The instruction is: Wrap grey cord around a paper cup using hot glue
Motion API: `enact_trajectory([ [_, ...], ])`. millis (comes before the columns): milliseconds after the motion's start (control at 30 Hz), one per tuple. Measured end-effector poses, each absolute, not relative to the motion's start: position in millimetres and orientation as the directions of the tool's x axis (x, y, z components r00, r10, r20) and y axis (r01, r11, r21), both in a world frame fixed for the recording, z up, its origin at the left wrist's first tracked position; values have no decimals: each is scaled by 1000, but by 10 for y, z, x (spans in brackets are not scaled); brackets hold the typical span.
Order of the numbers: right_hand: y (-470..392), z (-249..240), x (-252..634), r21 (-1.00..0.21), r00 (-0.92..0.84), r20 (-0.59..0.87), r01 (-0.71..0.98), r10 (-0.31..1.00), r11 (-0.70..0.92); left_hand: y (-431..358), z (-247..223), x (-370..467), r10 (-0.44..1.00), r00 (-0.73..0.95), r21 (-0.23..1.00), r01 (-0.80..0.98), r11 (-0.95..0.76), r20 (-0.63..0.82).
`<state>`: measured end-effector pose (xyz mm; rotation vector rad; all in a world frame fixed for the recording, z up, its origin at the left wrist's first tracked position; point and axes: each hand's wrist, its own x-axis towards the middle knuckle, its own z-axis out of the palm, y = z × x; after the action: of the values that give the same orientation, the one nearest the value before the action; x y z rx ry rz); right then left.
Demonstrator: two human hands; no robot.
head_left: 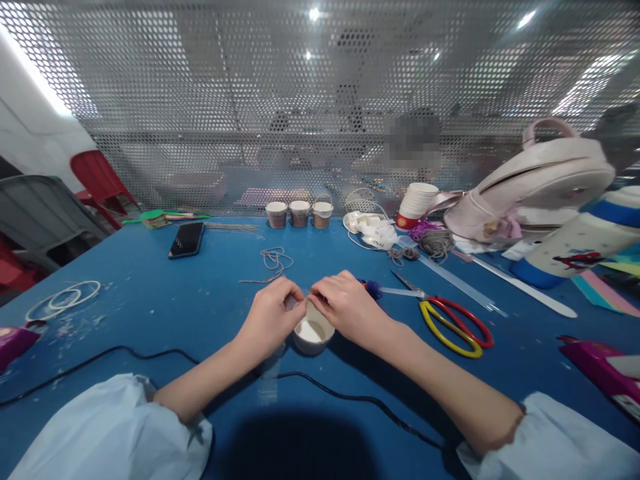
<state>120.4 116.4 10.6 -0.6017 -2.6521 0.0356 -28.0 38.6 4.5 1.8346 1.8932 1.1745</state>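
Observation:
A small cut-down paper cup (313, 341), white inside and greyish outside, is between my hands. My left hand (276, 308) is closed in a pinch at the cup's far left rim. Opposite it, my right hand (345, 303) pinches at the far right rim, its fingertips almost meeting the left ones. What lies between the fingertips is too small to make out. Loose grey yarn (276, 259) curls on the table just beyond my left hand, one strand passing close to its knuckles.
Yarn-wrapped cups (299, 215) line the back, beside stacked paper cups (419, 201). Right are scissors (453, 327), a bottle (575, 250), a pale bag (530, 180) and a purple glue gun (600, 370). A phone (187, 240) lies left; a black cable (350, 398) crosses in front.

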Motion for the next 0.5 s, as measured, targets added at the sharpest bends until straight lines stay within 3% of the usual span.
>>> enact_trajectory([
  [233, 1158, 109, 1207, -131, -817, 383, 413, 431, 901, 422, 58, -261, 936, -234, 748, 662, -45, 263],
  [500, 1087, 198, 1211, -289, -780, 347, 439, 521, 851, 407, 14, -268, 939, -246, 804, 592, -50, 239],
])
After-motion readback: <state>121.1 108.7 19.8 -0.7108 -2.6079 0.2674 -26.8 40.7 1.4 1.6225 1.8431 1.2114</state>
